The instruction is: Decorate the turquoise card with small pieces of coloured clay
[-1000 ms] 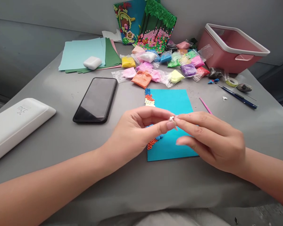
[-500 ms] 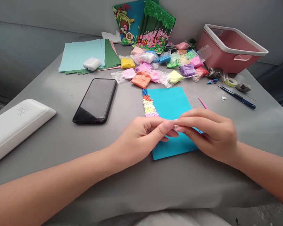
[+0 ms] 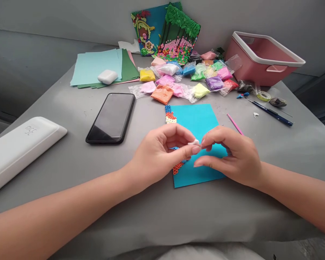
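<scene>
Bare left hand (image 3: 162, 153), bare right hand (image 3: 237, 155), uncovered forearms (image 3: 94, 200)
From here I see a plain, rounded thumbnail (image 3: 196, 149) and pale cloth (image 3: 206, 252) below; whether worn, I can't tell.

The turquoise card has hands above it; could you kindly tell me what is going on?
A person's left hand pinches a small white clay-like piece above the turquoise card. The right hand is close beside it, its thumb apart from its fingers. Small coloured rings line part of the card's left edge; colourful bagged packets lie behind.
</scene>
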Tool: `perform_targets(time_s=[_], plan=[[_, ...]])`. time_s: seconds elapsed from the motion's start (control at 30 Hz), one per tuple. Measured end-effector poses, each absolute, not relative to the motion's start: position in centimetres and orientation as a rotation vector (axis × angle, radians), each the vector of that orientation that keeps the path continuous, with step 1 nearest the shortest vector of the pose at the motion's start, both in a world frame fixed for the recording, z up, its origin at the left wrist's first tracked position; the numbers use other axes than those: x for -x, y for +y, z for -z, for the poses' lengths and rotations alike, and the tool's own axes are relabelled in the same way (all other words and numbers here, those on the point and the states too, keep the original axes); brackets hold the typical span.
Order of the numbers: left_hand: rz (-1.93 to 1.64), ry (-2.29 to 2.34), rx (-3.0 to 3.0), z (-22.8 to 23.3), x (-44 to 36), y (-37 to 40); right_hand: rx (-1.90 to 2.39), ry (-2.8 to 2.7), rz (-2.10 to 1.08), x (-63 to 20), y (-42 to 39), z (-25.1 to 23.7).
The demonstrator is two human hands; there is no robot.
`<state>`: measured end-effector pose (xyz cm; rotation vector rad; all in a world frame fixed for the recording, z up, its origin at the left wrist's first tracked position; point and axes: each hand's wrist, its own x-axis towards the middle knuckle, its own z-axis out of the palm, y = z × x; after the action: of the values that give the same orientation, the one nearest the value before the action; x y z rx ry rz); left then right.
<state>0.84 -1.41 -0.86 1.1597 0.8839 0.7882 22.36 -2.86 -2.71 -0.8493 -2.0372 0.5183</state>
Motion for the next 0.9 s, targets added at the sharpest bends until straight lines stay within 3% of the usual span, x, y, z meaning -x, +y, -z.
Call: perform_targets(time_s=[0.17, 0.4, 0.57, 0.77, 0.9], plan=[[-0.838, 0.888, -1.162, 1.0, -0.6, -1.2, 1.289, -1.667, -1.059, -22.3, -2.4, 2.5], [-0.810, 0.829, -1.360, 1.5, -0.3, -0.9, 1.196, -1.265, -1.373, -22.4, -2.2, 1.9], [-0.724, 0.813, -1.437, 1.3, 0.7, -0.8, 1.247, -1.263, -1.183, -22.8, 0.3, 1.2], [-0.666, 0.813, -1.430, 2.0, 0.5, -0.1, 1.271, -1.448, -0.908, -21.3, 9.4, -0.9], [-0.635, 0.801, -1.429, 2.3, 0.3, -0.1, 1.446, -1.975, -0.310, -18.9, 16.5, -1.6]])
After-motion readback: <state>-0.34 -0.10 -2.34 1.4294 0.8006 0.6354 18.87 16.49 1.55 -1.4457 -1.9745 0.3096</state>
